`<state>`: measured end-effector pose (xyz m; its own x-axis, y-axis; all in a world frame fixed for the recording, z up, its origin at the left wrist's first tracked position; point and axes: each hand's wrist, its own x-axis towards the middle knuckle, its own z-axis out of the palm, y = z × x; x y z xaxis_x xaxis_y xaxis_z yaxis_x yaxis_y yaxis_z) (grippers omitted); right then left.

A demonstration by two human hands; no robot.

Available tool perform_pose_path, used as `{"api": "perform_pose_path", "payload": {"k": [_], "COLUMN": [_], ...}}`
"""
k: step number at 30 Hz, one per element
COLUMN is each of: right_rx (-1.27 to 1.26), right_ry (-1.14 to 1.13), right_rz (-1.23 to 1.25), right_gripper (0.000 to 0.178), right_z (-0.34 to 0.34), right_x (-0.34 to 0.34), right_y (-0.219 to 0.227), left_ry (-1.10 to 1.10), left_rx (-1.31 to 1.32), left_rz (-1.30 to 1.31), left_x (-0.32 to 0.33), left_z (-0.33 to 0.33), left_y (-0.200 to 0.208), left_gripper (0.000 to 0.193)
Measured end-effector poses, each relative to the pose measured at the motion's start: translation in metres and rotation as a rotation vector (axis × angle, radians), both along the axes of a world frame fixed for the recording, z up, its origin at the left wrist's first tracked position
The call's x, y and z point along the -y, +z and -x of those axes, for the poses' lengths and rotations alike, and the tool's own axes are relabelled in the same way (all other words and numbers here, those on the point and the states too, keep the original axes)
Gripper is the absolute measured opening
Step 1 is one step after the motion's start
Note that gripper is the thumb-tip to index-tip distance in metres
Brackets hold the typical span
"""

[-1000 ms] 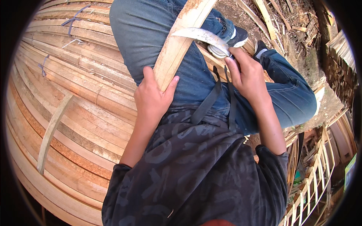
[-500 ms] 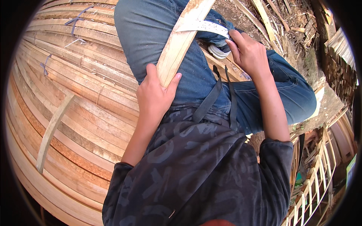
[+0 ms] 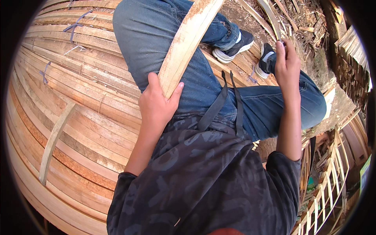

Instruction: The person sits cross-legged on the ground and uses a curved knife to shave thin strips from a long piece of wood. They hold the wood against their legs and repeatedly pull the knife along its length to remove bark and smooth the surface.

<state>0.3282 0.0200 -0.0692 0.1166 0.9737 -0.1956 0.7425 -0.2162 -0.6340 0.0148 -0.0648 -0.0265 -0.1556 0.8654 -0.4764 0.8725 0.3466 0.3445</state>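
My left hand [image 3: 156, 102] is wrapped round the near end of a pale wooden slat [image 3: 181, 55], thumb on one side and fingers on the other. The slat slants up and away across my jeans-clad thigh, and its far end runs out of the upper edge. On the right, my right hand [image 3: 287, 64] is closed on a large knife, raised clear of the slat. The knife's narrow, slightly curved blade [image 3: 271, 15] points away from me; its handle is hidden in my fist.
Long stacked timber strips [image 3: 90, 117], some tied with blue string [image 3: 74, 26], fill the left side. My shoes [image 3: 235, 49] rest among boards ahead. Wood scraps and shavings [image 3: 309, 39] litter the far right ground. A slatted wooden frame [image 3: 327, 192] stands at the lower right.
My right hand has moved right and lifted the knife off the slat; its blade, earlier lying across the wood, now points away. The left hand still grips the slat, shifted slightly left.
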Motion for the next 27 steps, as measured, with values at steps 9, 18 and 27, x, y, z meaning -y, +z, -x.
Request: {"api": "perform_pose_path", "payload": {"k": [9,18,27], "right_rx": [0.092,0.24,0.524], "right_ry": [0.425,0.555,-0.231], "right_rz": [-0.127,-0.243,0.131], "right_gripper": [0.021,0.022,0.049], "right_z": [0.079,0.037,-0.194], "right_x": [0.012,-0.036,-0.079], "right_y": [0.001,-0.016,-0.065], "left_ry": [0.009,0.032,0.033], "left_rx": [0.017,0.048,0.129], "left_rz": [-0.03,-0.055,-0.103], "left_x": [0.002,0.0,0.004], "left_z": [0.0,0.0,0.013], "left_y": [0.0,0.003,-0.003], "left_gripper": [0.047,0.048,0.047]}}
